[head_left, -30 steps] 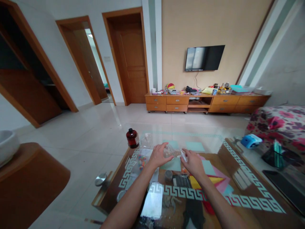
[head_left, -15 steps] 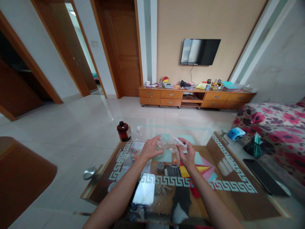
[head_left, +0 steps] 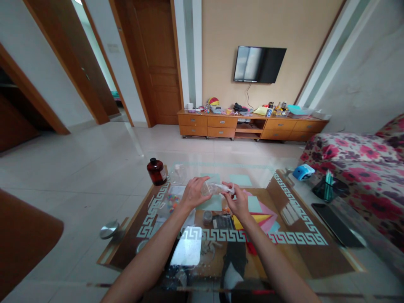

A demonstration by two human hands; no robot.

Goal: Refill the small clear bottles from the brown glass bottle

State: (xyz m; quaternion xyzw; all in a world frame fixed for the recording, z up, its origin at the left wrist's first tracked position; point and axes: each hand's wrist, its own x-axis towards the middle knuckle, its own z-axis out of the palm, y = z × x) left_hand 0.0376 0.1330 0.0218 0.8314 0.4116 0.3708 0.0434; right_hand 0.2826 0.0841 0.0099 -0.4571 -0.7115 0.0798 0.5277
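Above the glass table (head_left: 303, 256), my left hand (head_left: 193, 194) is closed round a clear plastic container (head_left: 206, 189), tilted on its side. Its exact kind is hard to make out. My right hand (head_left: 236, 201) pinches a crumpled white tissue (head_left: 229, 188), whose tip reaches into or against the container's right end; which of the two I cannot tell. Below the hands are pale green sheets (head_left: 214, 203), a small round jar (head_left: 207, 217), a dark flat packet (head_left: 222, 221) and folded yellow paper (head_left: 252, 219).
A brown bottle (head_left: 157, 171) and another clear plastic bottle (head_left: 178, 174) stand at the far left. Colourful small pieces (head_left: 173, 203) lie left of my hands. On the right are a blue packet (head_left: 303, 171), a dark pen holder (head_left: 326, 188) and a black tablet-like slab (head_left: 336, 225).
My right hand has moved left, bringing the white tissue to the clear container's end. My left hand still holds the container. The whole view has shifted slightly.
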